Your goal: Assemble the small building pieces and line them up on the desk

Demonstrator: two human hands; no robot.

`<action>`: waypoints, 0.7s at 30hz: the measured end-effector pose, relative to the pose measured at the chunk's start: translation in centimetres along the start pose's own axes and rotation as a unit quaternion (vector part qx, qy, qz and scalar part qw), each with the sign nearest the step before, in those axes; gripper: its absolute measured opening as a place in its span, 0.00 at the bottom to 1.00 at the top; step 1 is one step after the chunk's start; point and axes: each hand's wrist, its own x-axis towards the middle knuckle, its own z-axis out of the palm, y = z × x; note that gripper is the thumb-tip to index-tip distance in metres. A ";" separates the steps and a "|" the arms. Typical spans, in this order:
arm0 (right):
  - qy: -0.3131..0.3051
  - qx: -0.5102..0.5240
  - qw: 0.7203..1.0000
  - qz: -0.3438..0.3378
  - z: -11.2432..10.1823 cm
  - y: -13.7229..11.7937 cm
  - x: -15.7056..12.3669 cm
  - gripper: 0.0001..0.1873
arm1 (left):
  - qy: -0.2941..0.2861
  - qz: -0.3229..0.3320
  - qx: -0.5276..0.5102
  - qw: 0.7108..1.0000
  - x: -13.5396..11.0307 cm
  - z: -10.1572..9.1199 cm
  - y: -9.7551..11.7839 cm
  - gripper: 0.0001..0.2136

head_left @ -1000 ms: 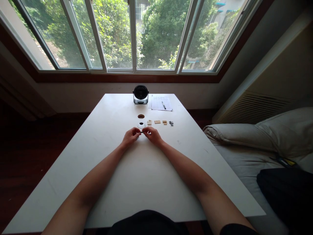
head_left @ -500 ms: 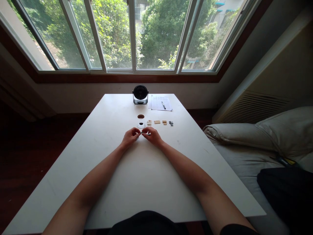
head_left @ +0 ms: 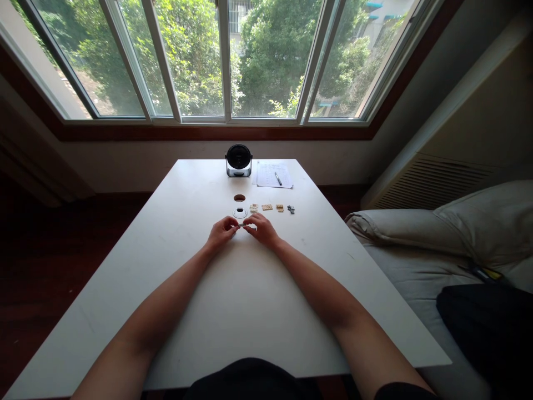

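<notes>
My left hand (head_left: 222,233) and my right hand (head_left: 262,229) meet over the white table, fingertips close together. Both are closed in a pinch on a small pale piece (head_left: 241,225), too small to make out in detail. Just beyond my fingers lies a round white ring (head_left: 240,213) with a dark centre. To the right of it is a row of small parts that look like building bricks: cream bricks (head_left: 254,208), a tan group (head_left: 267,207), an orange-tan group (head_left: 280,208) and grey pieces (head_left: 291,209).
A round hole (head_left: 239,198) with a brown inside shows in the white table (head_left: 245,311). At the far edge stands a black round device on a stand (head_left: 239,158), beside paper sheets (head_left: 268,175) with a pen (head_left: 278,178). A sofa (head_left: 403,261) flanks the table's right side.
My right fingers have shifted slightly to the right, so more of the small pale piece shows between the hands. My left hand stays almost still.
</notes>
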 end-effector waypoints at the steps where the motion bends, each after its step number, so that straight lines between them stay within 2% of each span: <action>1: 0.001 -0.010 1.000 -0.006 -0.3 0.4 0.1 0.04 | 0.003 -0.002 -0.001 1.000 0.0 0.0 0.0 0.11; 4: 0.034 -0.056 0.998 0.007 -2.0 2.4 0.4 0.05 | 0.005 -0.008 0.004 1.000 0.1 0.1 0.0 0.11; 6: 0.093 -0.106 0.987 0.071 -3.8 4.4 0.4 0.07 | -0.002 -0.009 0.015 1.000 0.0 0.1 0.0 0.10; 8: 0.174 -0.175 0.952 0.182 -5.9 6.8 -0.2 0.09 | -0.010 -0.009 0.030 0.999 0.0 0.0 0.1 0.09; 10: 0.216 -0.245 0.900 0.288 -8.2 9.2 -1.3 0.10 | -0.014 -0.008 0.044 0.999 0.0 -0.1 0.2 0.09; 12: 0.210 -0.294 0.855 0.372 -10.2 11.3 -2.7 0.10 | -0.015 -0.008 0.054 0.998 0.0 -0.2 0.3 0.09; 14: 0.178 -0.306 0.832 0.428 -11.8 13.1 -4.0 0.09 | -0.011 -0.008 0.059 0.998 -0.1 -0.2 0.4 0.08; 17: 0.136 -0.300 0.817 0.473 -13.2 14.7 -5.4 0.10 | -0.005 -0.008 0.066 0.998 -0.2 -0.1 0.5 0.08; 21: 0.146 -0.303 0.812 0.476 -13.5 15.1 -5.7 0.12 | 0.000 -0.008 0.069 0.998 -0.2 -0.1 0.4 0.08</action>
